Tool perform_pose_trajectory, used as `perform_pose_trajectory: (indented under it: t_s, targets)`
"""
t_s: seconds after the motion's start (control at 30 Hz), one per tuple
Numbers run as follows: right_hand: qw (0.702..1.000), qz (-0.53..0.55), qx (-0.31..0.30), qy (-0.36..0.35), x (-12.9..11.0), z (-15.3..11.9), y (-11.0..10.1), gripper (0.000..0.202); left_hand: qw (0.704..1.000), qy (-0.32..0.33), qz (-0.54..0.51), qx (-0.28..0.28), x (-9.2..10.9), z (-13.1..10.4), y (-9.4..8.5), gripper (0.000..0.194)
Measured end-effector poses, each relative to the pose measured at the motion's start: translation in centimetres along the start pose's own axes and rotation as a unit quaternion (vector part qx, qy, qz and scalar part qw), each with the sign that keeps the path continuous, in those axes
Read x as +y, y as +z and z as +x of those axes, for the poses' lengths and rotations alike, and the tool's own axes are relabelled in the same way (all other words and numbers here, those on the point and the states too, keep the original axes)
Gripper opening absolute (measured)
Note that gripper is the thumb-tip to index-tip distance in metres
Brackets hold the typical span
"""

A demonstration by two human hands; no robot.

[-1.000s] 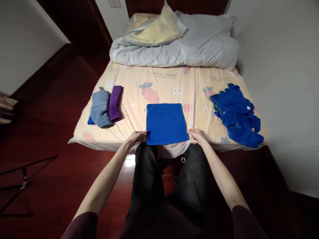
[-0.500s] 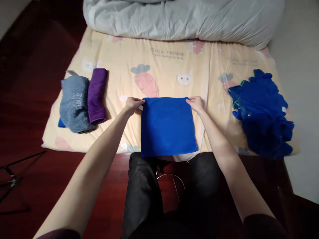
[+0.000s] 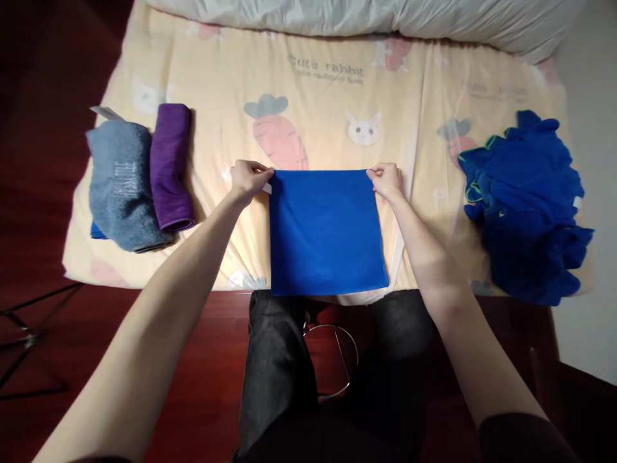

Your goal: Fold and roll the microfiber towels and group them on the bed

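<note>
A square blue towel [image 3: 328, 235] is spread flat near the front edge of the bed, directly before me. My left hand [image 3: 249, 178] pinches its far left corner, where a small white tag shows by the fingers. At the far right corner, my right hand [image 3: 386, 180] grips the cloth between thumb and fingertips. The far edge runs straight between both hands. On the left lie a rolled purple towel [image 3: 171, 167] and a folded grey-blue towel [image 3: 123, 193] with pale lettering, a bit of blue cloth showing under it. A crumpled heap of blue cloths [image 3: 527, 212] lies to the right.
The bed's yellow sheet [image 3: 216, 116] carries carrot and rabbit prints. A pale grey quilt [image 3: 337, 14] is bunched along the back. Thin black stand legs [image 3: 29, 339] stand on the dark red floor [image 3: 202, 399] at left. A white wall [image 3: 590, 308] borders the right side.
The camera view has tilted down and come closer, so the bed appears larger. Both hands still hold the same corners of the blue towel, which lies much as before.
</note>
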State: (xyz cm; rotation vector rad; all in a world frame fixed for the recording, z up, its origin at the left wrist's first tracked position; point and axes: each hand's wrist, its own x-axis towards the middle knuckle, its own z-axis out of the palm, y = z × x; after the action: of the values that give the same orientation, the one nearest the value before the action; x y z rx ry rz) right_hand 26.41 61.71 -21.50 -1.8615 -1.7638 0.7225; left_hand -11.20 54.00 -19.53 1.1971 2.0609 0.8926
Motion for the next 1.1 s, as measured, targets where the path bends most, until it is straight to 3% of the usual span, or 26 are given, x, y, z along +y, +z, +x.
perform_pose_trajectory:
  t_s: [0.2,0.43,0.57,0.7,0.87,0.97,1.03,1.1]
  targets:
    - [0.999,-0.02,-0.028,-0.025,-0.2,0.5,0.0,0.019,0.997,0.031,0.071,-0.005,-0.4,0.5,0.5,0.027]
    - [0.993,-0.054,-0.109,0.0,-0.5,1.6,-1.0,0.028,0.983,0.062,0.119,-0.126,0.8,1.8,-0.5,0.023]
    - [0.994,-0.022,-0.109,-0.016,-0.8,1.3,-1.1,0.035,0.976,0.051,0.121,-0.176,1.7,2.2,-1.2,0.032]
    - [0.995,0.005,-0.09,-0.048,-0.4,1.9,-1.3,0.037,0.982,0.039,0.072,-0.169,1.8,2.6,-1.1,0.038]
    - [0.998,-0.046,-0.032,-0.008,-1.6,4.4,-1.3,0.036,0.996,0.053,0.051,-0.055,3.6,4.3,1.5,0.04]
    - [0.994,-0.101,0.018,-0.029,-4.6,3.0,-0.3,0.039,0.99,0.122,0.075,0.018,5.4,3.4,4.1,0.045]
    - [0.982,-0.148,0.025,-0.111,-6.4,0.3,0.9,0.051,0.972,0.215,0.097,0.009,5.8,1.4,5.7,0.05]
    - [0.963,-0.171,-0.027,-0.208,-7.0,-2.6,2.1,0.057,0.95,0.282,0.118,-0.056,5.1,-0.8,6.8,0.056]
